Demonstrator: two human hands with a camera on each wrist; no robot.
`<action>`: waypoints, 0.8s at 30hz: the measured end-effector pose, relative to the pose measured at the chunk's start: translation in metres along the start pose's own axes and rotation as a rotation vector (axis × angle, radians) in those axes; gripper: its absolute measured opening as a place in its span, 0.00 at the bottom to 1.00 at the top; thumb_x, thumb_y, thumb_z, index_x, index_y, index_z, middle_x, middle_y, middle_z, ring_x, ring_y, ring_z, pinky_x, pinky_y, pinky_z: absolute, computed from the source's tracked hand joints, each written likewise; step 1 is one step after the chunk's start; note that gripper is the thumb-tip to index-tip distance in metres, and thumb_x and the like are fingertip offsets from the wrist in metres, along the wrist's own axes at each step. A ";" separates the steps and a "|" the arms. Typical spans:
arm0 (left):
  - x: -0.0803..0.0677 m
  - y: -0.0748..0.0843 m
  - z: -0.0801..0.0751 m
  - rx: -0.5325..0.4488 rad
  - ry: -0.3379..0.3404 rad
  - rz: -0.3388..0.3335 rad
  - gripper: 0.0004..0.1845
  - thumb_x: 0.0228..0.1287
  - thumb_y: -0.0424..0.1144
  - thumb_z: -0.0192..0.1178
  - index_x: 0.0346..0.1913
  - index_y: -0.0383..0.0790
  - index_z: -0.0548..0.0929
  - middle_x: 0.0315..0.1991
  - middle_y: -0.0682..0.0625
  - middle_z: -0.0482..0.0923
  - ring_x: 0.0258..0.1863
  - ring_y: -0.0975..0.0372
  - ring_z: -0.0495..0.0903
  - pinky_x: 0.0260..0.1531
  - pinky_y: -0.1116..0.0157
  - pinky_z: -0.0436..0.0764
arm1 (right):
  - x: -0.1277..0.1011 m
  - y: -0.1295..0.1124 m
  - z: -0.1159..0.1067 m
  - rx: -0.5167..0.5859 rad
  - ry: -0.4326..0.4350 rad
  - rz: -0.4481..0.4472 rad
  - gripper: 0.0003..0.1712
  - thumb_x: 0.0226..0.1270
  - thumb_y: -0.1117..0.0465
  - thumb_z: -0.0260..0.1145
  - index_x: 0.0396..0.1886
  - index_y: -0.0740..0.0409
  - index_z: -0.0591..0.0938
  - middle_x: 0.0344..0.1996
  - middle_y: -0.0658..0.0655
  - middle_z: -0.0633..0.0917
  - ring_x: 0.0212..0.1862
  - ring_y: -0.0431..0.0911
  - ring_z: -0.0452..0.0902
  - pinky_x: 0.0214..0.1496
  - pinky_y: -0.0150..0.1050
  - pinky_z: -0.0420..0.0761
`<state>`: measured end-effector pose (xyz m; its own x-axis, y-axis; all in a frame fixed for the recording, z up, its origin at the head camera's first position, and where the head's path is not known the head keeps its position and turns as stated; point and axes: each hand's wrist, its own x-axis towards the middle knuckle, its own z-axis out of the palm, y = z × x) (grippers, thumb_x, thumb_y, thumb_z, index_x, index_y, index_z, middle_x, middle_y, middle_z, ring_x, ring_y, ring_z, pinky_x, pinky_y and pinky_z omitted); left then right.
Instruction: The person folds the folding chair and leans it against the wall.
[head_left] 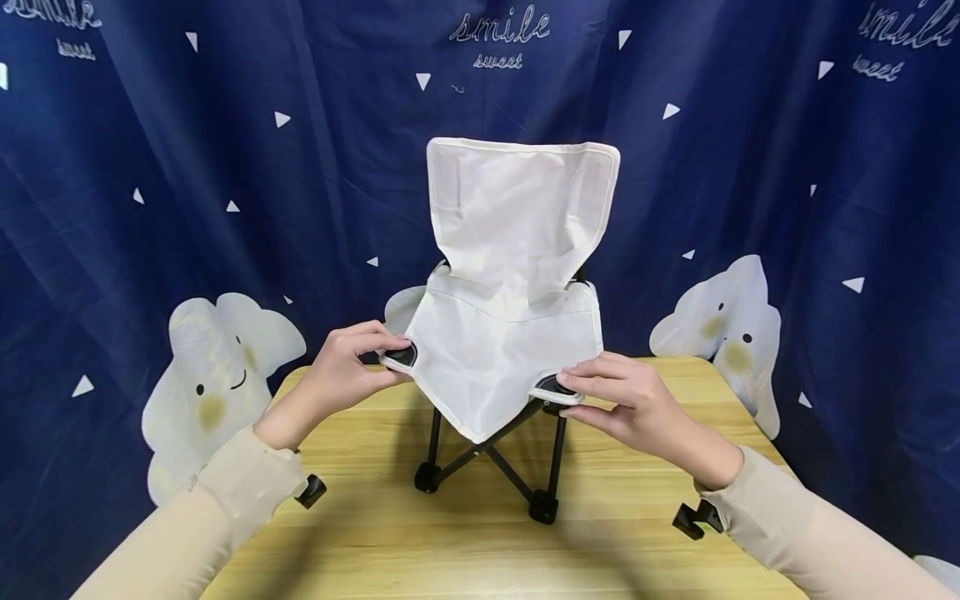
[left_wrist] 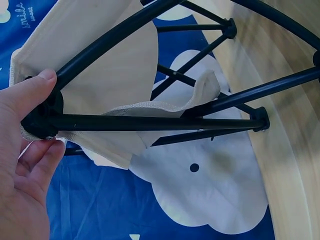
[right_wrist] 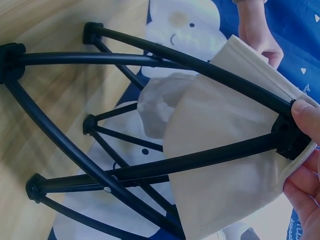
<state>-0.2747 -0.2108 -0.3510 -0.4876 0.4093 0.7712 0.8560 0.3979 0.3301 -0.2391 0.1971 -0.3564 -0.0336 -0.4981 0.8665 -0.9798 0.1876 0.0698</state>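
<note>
A small folding chair (head_left: 498, 350) with a white fabric seat and backrest stands unfolded on crossed black tube legs. At the seat's front left corner, my left hand (head_left: 352, 371) pinches the black-patched corner, fingers above and thumb below. My right hand (head_left: 626, 392) grips the front right corner the same way. In the left wrist view, the left hand (left_wrist: 27, 145) holds the black corner joint (left_wrist: 42, 115) where tubes meet under the fabric. The right wrist view has the right hand (right_wrist: 307, 160) around the other corner joint (right_wrist: 290, 137). Between the corners the seat's front edge sags to a point.
The chair's feet rest on a light wooden table (head_left: 480, 558) with rounded back corners. Behind it hangs a dark blue curtain (head_left: 315, 167) with white triangles, lettering and cloud faces. A black clip-like piece (head_left: 697, 521) sits by the right wrist, another (head_left: 311, 490) by the left.
</note>
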 end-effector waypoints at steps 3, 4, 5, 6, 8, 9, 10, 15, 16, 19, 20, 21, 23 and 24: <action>0.002 0.000 0.001 -0.006 0.000 0.006 0.23 0.36 0.19 0.86 0.41 0.34 0.94 0.34 0.48 0.90 0.34 0.64 0.86 0.34 0.78 0.83 | 0.001 0.001 0.000 0.005 0.002 -0.007 0.19 0.79 0.52 0.72 0.47 0.66 0.92 0.40 0.61 0.93 0.36 0.52 0.89 0.38 0.39 0.87; 0.002 0.001 0.001 -0.011 0.001 0.010 0.23 0.36 0.19 0.86 0.41 0.34 0.94 0.34 0.48 0.90 0.34 0.64 0.86 0.33 0.78 0.83 | 0.002 0.001 0.000 0.005 0.003 -0.009 0.19 0.79 0.52 0.72 0.47 0.66 0.92 0.40 0.61 0.93 0.36 0.52 0.89 0.39 0.39 0.87; 0.003 0.002 0.002 -0.014 0.002 0.013 0.23 0.36 0.19 0.86 0.41 0.33 0.94 0.34 0.48 0.89 0.34 0.63 0.86 0.33 0.78 0.83 | 0.002 0.001 0.000 0.006 0.003 -0.009 0.19 0.79 0.52 0.72 0.47 0.66 0.92 0.40 0.62 0.93 0.36 0.52 0.89 0.39 0.39 0.87; 0.003 0.002 0.002 -0.017 0.004 0.017 0.23 0.36 0.19 0.86 0.42 0.33 0.94 0.34 0.47 0.90 0.34 0.63 0.86 0.32 0.78 0.83 | 0.003 0.001 0.000 0.006 0.003 -0.008 0.19 0.79 0.52 0.72 0.47 0.66 0.92 0.40 0.62 0.93 0.37 0.53 0.89 0.39 0.39 0.87; 0.004 0.004 0.003 -0.023 0.007 0.021 0.23 0.36 0.18 0.86 0.42 0.33 0.94 0.34 0.47 0.90 0.34 0.62 0.86 0.34 0.79 0.82 | 0.003 0.001 0.000 0.004 0.005 -0.006 0.19 0.79 0.52 0.72 0.47 0.66 0.92 0.40 0.62 0.93 0.37 0.53 0.89 0.40 0.38 0.87; 0.005 0.005 0.003 -0.024 0.008 0.021 0.24 0.36 0.18 0.86 0.42 0.33 0.94 0.34 0.47 0.90 0.34 0.62 0.86 0.36 0.79 0.82 | 0.004 0.000 0.000 0.003 0.006 -0.005 0.19 0.79 0.52 0.72 0.47 0.66 0.92 0.40 0.62 0.93 0.37 0.53 0.89 0.41 0.38 0.88; 0.005 0.005 0.003 -0.026 0.009 0.022 0.24 0.36 0.18 0.86 0.42 0.33 0.94 0.34 0.47 0.90 0.34 0.61 0.86 0.38 0.81 0.82 | 0.004 0.000 0.000 0.004 0.007 -0.004 0.19 0.79 0.52 0.72 0.47 0.66 0.92 0.41 0.62 0.93 0.37 0.53 0.89 0.41 0.38 0.88; 0.007 0.006 0.005 -0.025 0.010 0.020 0.24 0.35 0.18 0.86 0.41 0.34 0.94 0.34 0.47 0.90 0.34 0.60 0.86 0.42 0.81 0.81 | 0.005 0.000 0.000 0.000 0.009 0.002 0.19 0.79 0.52 0.72 0.47 0.66 0.92 0.41 0.62 0.93 0.39 0.54 0.89 0.42 0.37 0.88; 0.007 0.007 0.005 -0.024 0.010 0.021 0.24 0.36 0.18 0.86 0.41 0.34 0.94 0.34 0.47 0.90 0.34 0.60 0.86 0.41 0.80 0.82 | 0.005 0.000 0.000 -0.001 0.010 0.003 0.19 0.79 0.52 0.72 0.47 0.66 0.93 0.42 0.62 0.93 0.39 0.54 0.89 0.43 0.36 0.88; 0.008 0.009 0.005 -0.019 0.007 0.023 0.23 0.36 0.18 0.86 0.41 0.34 0.94 0.35 0.47 0.90 0.34 0.60 0.87 0.40 0.77 0.84 | 0.005 0.000 0.000 -0.002 0.012 0.006 0.19 0.78 0.52 0.72 0.48 0.66 0.93 0.42 0.62 0.93 0.40 0.54 0.90 0.47 0.34 0.88; 0.008 0.009 0.005 -0.018 0.008 0.025 0.23 0.36 0.18 0.86 0.41 0.34 0.94 0.35 0.47 0.89 0.34 0.59 0.87 0.39 0.75 0.84 | 0.005 0.000 0.000 -0.003 0.013 0.006 0.19 0.78 0.52 0.72 0.48 0.66 0.93 0.42 0.62 0.93 0.40 0.54 0.90 0.49 0.33 0.88; 0.009 0.009 0.005 -0.017 0.009 0.028 0.23 0.36 0.18 0.86 0.41 0.34 0.94 0.35 0.47 0.89 0.34 0.59 0.87 0.39 0.74 0.85 | 0.006 0.000 0.000 -0.004 0.012 0.007 0.19 0.78 0.52 0.72 0.48 0.66 0.93 0.42 0.62 0.94 0.40 0.54 0.90 0.50 0.32 0.88; 0.009 0.010 0.006 -0.017 0.011 0.031 0.23 0.36 0.18 0.86 0.41 0.33 0.94 0.35 0.46 0.89 0.34 0.59 0.86 0.39 0.74 0.85 | 0.006 0.000 0.000 -0.006 0.013 0.006 0.19 0.78 0.52 0.72 0.48 0.66 0.93 0.42 0.62 0.94 0.40 0.54 0.90 0.52 0.31 0.88; 0.009 0.010 0.006 -0.017 0.013 0.034 0.23 0.36 0.18 0.86 0.41 0.33 0.94 0.35 0.46 0.89 0.34 0.59 0.87 0.40 0.74 0.85 | 0.007 0.001 0.000 -0.006 0.014 0.006 0.19 0.78 0.52 0.72 0.48 0.66 0.93 0.42 0.62 0.94 0.40 0.55 0.90 0.52 0.31 0.87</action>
<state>-0.2722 -0.1981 -0.3438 -0.4562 0.4117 0.7889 0.8748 0.3702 0.3126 -0.2399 0.1937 -0.3507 -0.0371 -0.4853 0.8735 -0.9783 0.1960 0.0674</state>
